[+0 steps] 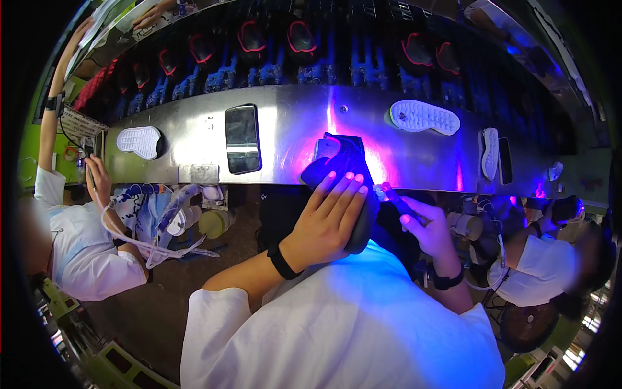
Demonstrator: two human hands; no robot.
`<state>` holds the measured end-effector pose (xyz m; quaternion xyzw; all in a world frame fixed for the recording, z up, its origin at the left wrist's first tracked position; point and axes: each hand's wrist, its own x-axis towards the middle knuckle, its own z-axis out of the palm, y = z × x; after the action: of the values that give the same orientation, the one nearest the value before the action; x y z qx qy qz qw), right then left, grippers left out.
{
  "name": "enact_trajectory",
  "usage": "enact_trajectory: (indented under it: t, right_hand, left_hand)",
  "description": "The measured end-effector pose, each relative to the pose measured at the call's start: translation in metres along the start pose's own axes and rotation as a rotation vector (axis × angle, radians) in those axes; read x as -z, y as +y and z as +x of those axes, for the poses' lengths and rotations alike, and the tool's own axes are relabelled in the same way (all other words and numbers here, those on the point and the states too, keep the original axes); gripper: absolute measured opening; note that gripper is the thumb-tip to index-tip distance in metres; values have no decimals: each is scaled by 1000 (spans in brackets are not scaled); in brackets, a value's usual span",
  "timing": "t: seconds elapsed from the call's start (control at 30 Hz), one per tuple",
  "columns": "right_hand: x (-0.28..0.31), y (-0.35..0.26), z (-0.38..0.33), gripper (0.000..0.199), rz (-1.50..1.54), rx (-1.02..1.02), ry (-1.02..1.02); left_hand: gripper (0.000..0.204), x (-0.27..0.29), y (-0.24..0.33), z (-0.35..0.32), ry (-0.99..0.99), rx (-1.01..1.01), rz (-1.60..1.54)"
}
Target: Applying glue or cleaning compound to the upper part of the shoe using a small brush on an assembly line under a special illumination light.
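A dark shoe upper (352,155) with a pink-red edge around its opening is tilted in front of me at the near edge of the metal bench. My left hand (329,219) lies over its side, fingers stretched along it, holding it against my body; the thumb is hidden. In my right hand (429,227) is a slim dark pen-like tool (398,200), gripped between thumb and fingers. Its tip glows blue-violet beside the shoe's right side. Whether the tip touches the shoe I cannot tell.
White shoe soles (424,118) lie on the metal bench (285,139), with a dark phone (243,139) at left and another phone (505,161) at right. Behind runs a rack of dark shoes (302,37). Co-workers sit left (97,253) and right (544,269).
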<state>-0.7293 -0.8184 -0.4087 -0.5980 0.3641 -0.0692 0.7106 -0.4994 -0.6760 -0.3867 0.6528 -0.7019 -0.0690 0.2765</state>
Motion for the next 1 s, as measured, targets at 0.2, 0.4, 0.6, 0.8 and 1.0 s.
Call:
enact_trajectory:
  t: [0.2,0.4,0.6,0.8,1.0]
  right_hand:
    - [9,-3,-27,43,-28,21,54]
    - [13,9,-40,44,82,38,89]
    - [17,15,-59,44,200,26,124]
    - [15,8,-71,43,172,29,285]
    - [23,-33,-61,38,-380,237,474]
  left_hand:
    - [67,-3,19,22,3,9,23]
    - [75,-9,35,46,-36,59,65]
    - [59,-17,45,74,43,55,129]
    - [81,-28,47,98,56,120,147]
    - [87,-24,42,121,40,172,75]
